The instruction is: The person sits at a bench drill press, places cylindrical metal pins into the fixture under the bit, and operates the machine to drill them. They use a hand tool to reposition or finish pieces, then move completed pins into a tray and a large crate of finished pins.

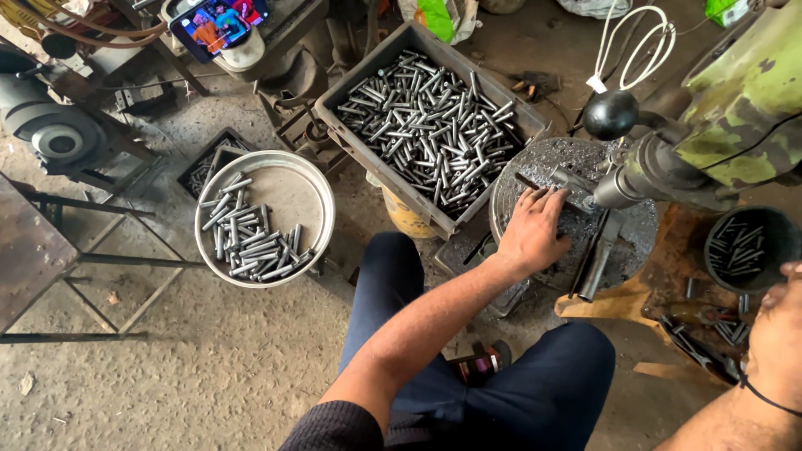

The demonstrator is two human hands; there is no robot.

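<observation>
While the left hand (pixel 535 230) rests flat, fingers spread, on the drill table (pixel 635 225) by a steel pin (pixel 528 181) under the spindle, the right hand (pixel 781 330) is mostly out of frame, can't tell its grip. Looks like pin positioning; next wants careful alignment. Grey crate (pixel 334 113) brims with pins, round pan (pixel 322 196) half-full, black bucket (pixel 773 219) holds some.

Gritty concrete floor (pixel 209 359), metal stand (pixel 50 250)

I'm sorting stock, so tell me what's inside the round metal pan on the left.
The round metal pan holds a loose pile of short steel pins, mostly in its lower half; the upper part shows bare metal. Whatever lies beneath the pile is hidden.
</observation>
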